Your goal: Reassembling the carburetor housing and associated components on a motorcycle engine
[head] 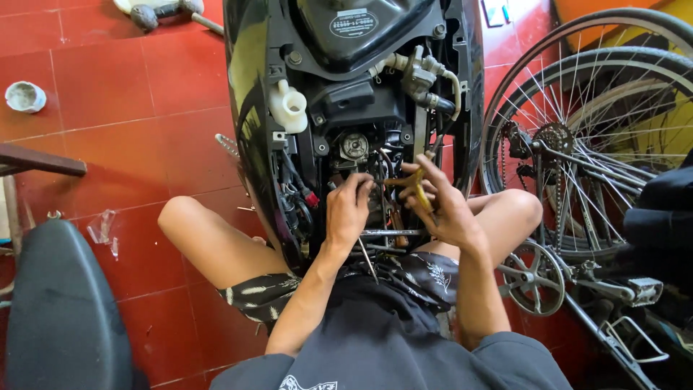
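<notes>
A person sits on the red tiled floor [130, 94] with knees spread around the opened rear of a black scooter [249, 87], its bodywork removed and the engine bay exposed. The left hand [348, 209] reaches into the bay, its fingers bunched together and pinching something small among the black wiring [296, 195]; what they pinch is hidden. The right hand [442, 206] is just beside it, fingers closed around a yellow-handled screwdriver [417, 186] held near the middle of the bay. Above the hands sit a white plastic reservoir [289, 107] and, on the black cover at the top, an oval white label [353, 23]. A bicycle [577, 166] lies along the right side of the floor, a black seat [61, 303] at the lower left corner, and a small white cup [25, 96] near the left edge.
</notes>
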